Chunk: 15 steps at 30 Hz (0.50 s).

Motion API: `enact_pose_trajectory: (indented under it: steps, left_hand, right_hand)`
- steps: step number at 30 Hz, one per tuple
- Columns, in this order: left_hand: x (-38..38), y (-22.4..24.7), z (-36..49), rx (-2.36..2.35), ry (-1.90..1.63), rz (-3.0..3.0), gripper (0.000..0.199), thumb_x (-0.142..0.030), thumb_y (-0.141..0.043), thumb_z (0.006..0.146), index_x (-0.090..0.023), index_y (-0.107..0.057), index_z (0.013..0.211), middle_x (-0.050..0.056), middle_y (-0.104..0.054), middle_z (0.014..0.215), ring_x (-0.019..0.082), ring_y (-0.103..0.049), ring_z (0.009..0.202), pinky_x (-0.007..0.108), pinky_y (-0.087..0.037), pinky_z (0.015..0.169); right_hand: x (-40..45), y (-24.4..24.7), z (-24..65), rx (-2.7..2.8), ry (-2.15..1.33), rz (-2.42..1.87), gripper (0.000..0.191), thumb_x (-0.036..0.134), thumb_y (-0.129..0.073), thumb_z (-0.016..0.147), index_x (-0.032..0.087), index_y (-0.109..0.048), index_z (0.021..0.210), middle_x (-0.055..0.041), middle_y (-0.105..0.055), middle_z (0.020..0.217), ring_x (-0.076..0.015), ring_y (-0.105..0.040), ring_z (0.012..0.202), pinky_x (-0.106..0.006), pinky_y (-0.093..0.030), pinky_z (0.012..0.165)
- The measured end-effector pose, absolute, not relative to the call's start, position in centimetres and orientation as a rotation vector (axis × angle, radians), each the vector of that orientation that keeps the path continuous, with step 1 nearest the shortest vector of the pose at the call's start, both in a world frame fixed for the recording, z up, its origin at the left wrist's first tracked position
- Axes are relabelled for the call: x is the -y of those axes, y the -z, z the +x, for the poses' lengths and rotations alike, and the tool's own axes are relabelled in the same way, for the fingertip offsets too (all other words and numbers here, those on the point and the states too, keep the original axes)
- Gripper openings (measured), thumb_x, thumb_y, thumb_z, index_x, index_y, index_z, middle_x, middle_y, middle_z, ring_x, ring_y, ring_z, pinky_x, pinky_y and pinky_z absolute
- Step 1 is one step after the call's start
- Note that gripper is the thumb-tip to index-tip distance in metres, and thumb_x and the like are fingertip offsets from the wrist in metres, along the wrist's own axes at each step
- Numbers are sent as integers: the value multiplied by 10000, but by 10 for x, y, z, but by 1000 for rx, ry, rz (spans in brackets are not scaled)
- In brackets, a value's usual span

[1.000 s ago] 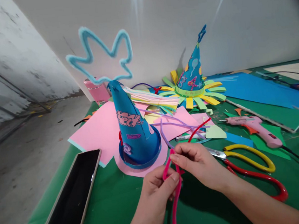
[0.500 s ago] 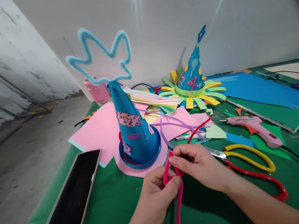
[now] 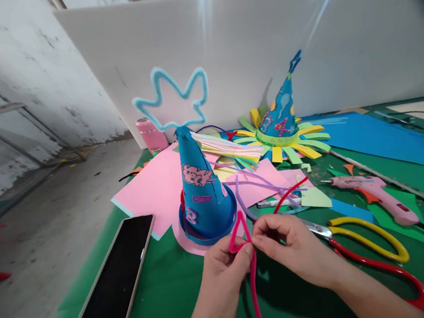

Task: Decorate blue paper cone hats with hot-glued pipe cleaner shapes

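Observation:
A hot-pink pipe cleaner [image 3: 255, 290] is bent into a small triangle at its upper end, and its long tail hangs down toward me. My left hand [image 3: 223, 273] pinches the triangle's base between thumb and fingers. Pressed close on the right side, my right hand [image 3: 286, 247] has thumb and forefinger closed on the pipe cleaner by the crossing point. Just beyond them stands a blue paper cone hat [image 3: 204, 199] with a pink drawing and a purple curl on it. A light-blue pipe-cleaner outline [image 3: 159, 99] rises from its tip.
Left lies a phone [image 3: 113, 278]. Right are scissors [image 3: 370, 243] with yellow and red handles and a pink glue gun [image 3: 380, 193]. Behind stand a second cone hat [image 3: 281, 115] with paper strips and a pink bottle [image 3: 152, 136]. Loose pipe cleaners and paper sheets [image 3: 147, 185] lie between.
The view has tilted up and shifted left, so things sit lower and farther right. My right fingers have moved off the triangle's tip down to its base corner.

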State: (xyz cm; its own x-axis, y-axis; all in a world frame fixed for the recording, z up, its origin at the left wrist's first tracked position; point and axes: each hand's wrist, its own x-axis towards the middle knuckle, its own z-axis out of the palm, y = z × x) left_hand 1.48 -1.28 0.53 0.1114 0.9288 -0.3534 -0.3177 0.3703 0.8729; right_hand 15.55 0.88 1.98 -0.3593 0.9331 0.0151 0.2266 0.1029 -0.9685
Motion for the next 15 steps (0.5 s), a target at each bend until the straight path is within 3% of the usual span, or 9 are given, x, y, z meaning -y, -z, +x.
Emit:
enact_pose_trajectory:
  steps: [6, 15]
  left_hand:
    - [14, -11, 20, -1139, -1098, 633, 143, -245, -678, 604, -149, -586, 655, -18, -548, 591, 89, -455, 552, 196, -353, 534]
    - [12, -6, 13, -1048, -1090, 618, 128, -232, -669, 625, -153, -574, 658, -25, -550, 569, 77, -461, 531, 187, -356, 524]
  right_hand:
    - [-7, -17, 151, 1666, -1261, -1158, 146, 247, -486, 783, 159, -515, 670, 29, -449, 570, -93, -393, 529, -203, -346, 479]
    - [-4, -12, 147, 1607, -1269, -1150, 167, 269, -485, 791, 152, -527, 679, 28, -451, 579, -93, -390, 534, -209, -334, 491]
